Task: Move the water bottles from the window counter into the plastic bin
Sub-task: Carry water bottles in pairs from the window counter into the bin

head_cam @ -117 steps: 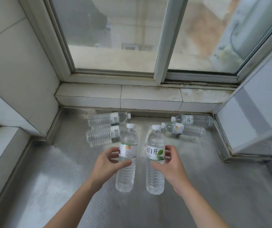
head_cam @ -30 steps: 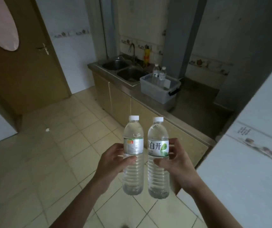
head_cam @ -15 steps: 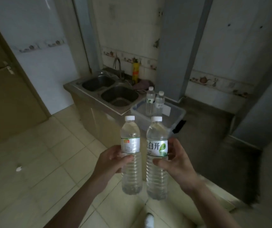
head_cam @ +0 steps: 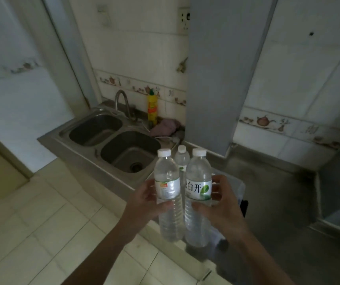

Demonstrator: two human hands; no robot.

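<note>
I hold two clear water bottles upright, side by side, in front of me. My left hand [head_cam: 144, 199] grips the left water bottle [head_cam: 168, 182], which has a white cap and an orange-marked label. My right hand [head_cam: 222, 206] grips the right water bottle [head_cam: 197, 177], whose label bears a green leaf. Both bottles hang just above the clear plastic bin [head_cam: 238, 187] on the steel counter, which they and my hands mostly hide. Behind them another bottle [head_cam: 182, 157] stands inside the bin, only its cap and shoulder showing.
A double steel sink [head_cam: 115, 140] with a faucet [head_cam: 121, 99] lies left of the bin. A yellow detergent bottle [head_cam: 152, 108] and a pink cloth [head_cam: 165, 126] sit by the wall. A grey pillar [head_cam: 216, 79] rises behind the bin. The dark counter [head_cam: 278, 192] stretches right.
I have walked from the window counter to the sink counter with a bottle in each hand. In the last second the bin came close and now sits right under the bottles.
</note>
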